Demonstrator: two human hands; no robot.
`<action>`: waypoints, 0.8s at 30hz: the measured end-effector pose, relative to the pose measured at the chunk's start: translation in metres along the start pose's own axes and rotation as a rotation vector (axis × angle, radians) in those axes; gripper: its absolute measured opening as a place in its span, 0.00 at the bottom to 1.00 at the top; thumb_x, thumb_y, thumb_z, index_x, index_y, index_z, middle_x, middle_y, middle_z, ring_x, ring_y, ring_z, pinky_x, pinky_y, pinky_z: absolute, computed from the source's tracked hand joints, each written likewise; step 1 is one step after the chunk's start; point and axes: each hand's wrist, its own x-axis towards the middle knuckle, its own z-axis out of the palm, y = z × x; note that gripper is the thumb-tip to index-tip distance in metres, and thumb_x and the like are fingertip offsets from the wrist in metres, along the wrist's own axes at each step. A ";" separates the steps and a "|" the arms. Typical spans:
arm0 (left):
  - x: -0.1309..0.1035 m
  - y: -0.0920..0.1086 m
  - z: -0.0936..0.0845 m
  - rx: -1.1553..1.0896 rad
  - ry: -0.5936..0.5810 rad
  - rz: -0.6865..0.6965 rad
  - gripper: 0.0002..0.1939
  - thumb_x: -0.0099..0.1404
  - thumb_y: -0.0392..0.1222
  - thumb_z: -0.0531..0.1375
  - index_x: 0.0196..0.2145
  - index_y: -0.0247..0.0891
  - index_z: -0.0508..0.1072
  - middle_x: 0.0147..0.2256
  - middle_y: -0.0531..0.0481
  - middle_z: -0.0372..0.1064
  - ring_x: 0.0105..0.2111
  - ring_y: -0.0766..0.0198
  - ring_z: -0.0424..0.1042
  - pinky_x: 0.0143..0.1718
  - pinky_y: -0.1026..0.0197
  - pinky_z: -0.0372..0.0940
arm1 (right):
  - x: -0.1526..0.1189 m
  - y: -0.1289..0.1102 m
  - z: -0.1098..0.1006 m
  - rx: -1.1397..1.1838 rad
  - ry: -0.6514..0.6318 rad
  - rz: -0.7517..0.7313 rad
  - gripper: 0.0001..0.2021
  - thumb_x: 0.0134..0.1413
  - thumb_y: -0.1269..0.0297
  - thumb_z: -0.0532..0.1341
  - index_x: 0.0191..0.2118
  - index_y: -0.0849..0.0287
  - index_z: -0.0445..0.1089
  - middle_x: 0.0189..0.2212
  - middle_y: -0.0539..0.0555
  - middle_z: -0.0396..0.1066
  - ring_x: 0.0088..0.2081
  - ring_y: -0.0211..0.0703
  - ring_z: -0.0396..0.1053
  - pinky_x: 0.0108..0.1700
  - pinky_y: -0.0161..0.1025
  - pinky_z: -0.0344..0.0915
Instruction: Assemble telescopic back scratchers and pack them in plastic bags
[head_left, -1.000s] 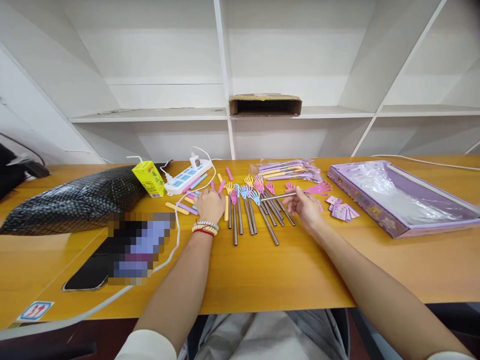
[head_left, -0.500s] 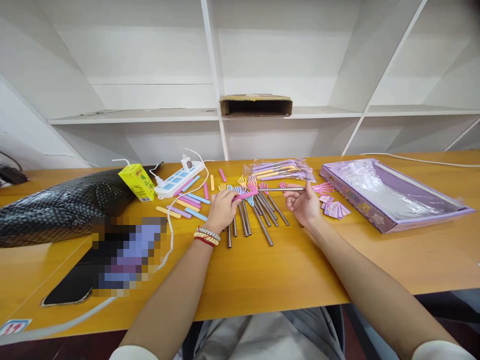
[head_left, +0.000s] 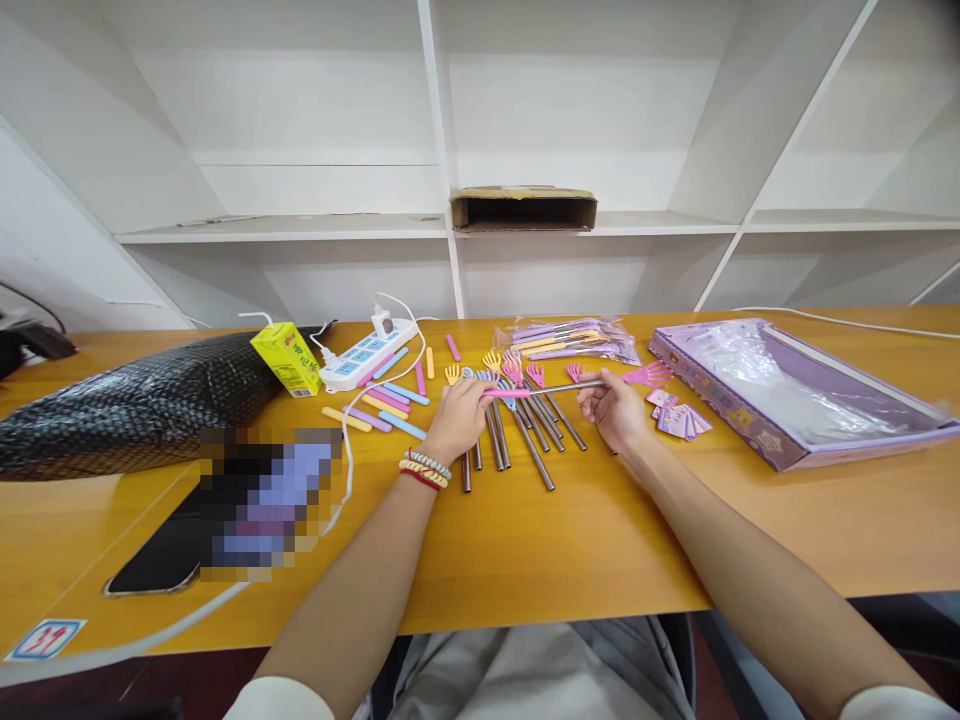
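Note:
My left hand (head_left: 459, 418) is closed on a pink handle tube (head_left: 508, 393). My right hand (head_left: 616, 412) pinches the metal rod (head_left: 562, 387) of a back scratcher, whose pink claw (head_left: 649, 374) sticks out past the fingers to the right. Handle and rod lie in one line, and the rod's left end meets the handle's right end; how far it goes in I cannot tell. Beneath lie several back scratchers (head_left: 538, 470) with bare metal rods and pink, yellow and blue claws. Loose coloured handle tubes (head_left: 401, 425) are scattered left of my left hand.
Bagged back scratchers (head_left: 566, 340) lie at the back. Small cards (head_left: 682, 420) and a purple box (head_left: 780, 455) with clear plastic are on the right. Leftward are a power strip (head_left: 352, 372), yellow drink carton (head_left: 289, 360), black wrapped bundle (head_left: 150, 410), phone (head_left: 154, 555) and white cable (head_left: 348, 470).
The pink handle has swung level and come against the rod's end; before, it was tilted with its tip apart from the rod. The whole view has shifted slightly.

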 end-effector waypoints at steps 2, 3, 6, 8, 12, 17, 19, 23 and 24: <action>0.000 0.001 0.000 -0.038 -0.006 0.008 0.14 0.66 0.41 0.47 0.44 0.38 0.68 0.42 0.45 0.68 0.45 0.58 0.64 0.48 0.54 0.56 | 0.000 0.000 0.000 0.013 0.011 0.022 0.16 0.48 0.51 0.56 0.32 0.60 0.67 0.18 0.51 0.69 0.16 0.34 0.60 0.17 0.32 0.50; 0.001 0.002 0.000 -0.068 -0.002 0.000 0.14 0.66 0.41 0.47 0.44 0.38 0.68 0.42 0.45 0.68 0.44 0.58 0.64 0.48 0.55 0.57 | -0.001 0.000 0.001 0.029 0.014 0.029 0.15 0.48 0.52 0.55 0.31 0.60 0.67 0.18 0.51 0.69 0.16 0.34 0.60 0.17 0.32 0.50; 0.002 0.002 -0.001 -0.180 0.011 -0.043 0.14 0.65 0.41 0.48 0.43 0.37 0.69 0.41 0.45 0.68 0.42 0.59 0.66 0.46 0.56 0.59 | -0.001 -0.001 0.001 0.074 0.020 0.024 0.13 0.48 0.55 0.53 0.31 0.60 0.67 0.18 0.52 0.69 0.16 0.35 0.60 0.17 0.33 0.50; 0.002 0.003 -0.002 -0.250 0.005 -0.081 0.14 0.64 0.41 0.49 0.42 0.37 0.69 0.40 0.46 0.69 0.40 0.60 0.67 0.44 0.57 0.61 | -0.001 -0.002 0.001 0.084 0.023 0.019 0.12 0.47 0.57 0.53 0.30 0.60 0.68 0.17 0.52 0.69 0.16 0.36 0.60 0.18 0.33 0.51; 0.002 0.007 -0.004 -0.344 -0.010 -0.176 0.13 0.62 0.44 0.51 0.39 0.37 0.71 0.34 0.48 0.70 0.34 0.62 0.68 0.39 0.58 0.63 | -0.001 -0.005 0.000 0.092 0.035 0.043 0.11 0.45 0.59 0.52 0.28 0.60 0.68 0.15 0.52 0.68 0.15 0.36 0.60 0.18 0.33 0.52; 0.002 0.009 -0.005 -0.443 -0.012 -0.202 0.14 0.60 0.49 0.53 0.33 0.36 0.72 0.29 0.51 0.70 0.30 0.63 0.67 0.34 0.61 0.62 | -0.002 -0.006 0.000 0.111 0.013 0.077 0.11 0.44 0.60 0.51 0.27 0.59 0.67 0.14 0.52 0.68 0.14 0.37 0.59 0.17 0.34 0.53; 0.002 0.010 -0.004 -0.462 -0.028 -0.208 0.15 0.60 0.49 0.53 0.31 0.35 0.72 0.27 0.51 0.69 0.28 0.64 0.66 0.32 0.62 0.61 | -0.004 -0.004 0.001 0.100 -0.005 0.059 0.11 0.44 0.60 0.51 0.27 0.59 0.67 0.14 0.52 0.68 0.14 0.37 0.60 0.17 0.34 0.54; 0.001 0.015 0.003 -0.491 -0.091 -0.168 0.16 0.61 0.50 0.52 0.29 0.35 0.72 0.25 0.52 0.67 0.27 0.66 0.63 0.30 0.64 0.59 | -0.007 0.003 0.007 0.052 -0.064 0.021 0.11 0.45 0.58 0.52 0.27 0.59 0.67 0.15 0.52 0.69 0.14 0.38 0.61 0.17 0.34 0.54; 0.000 0.016 0.005 -0.492 -0.110 -0.151 0.17 0.61 0.50 0.51 0.28 0.35 0.72 0.24 0.53 0.65 0.26 0.66 0.62 0.29 0.64 0.58 | -0.008 0.004 0.008 0.042 -0.080 0.013 0.12 0.45 0.58 0.52 0.27 0.59 0.67 0.15 0.52 0.68 0.14 0.38 0.61 0.16 0.34 0.54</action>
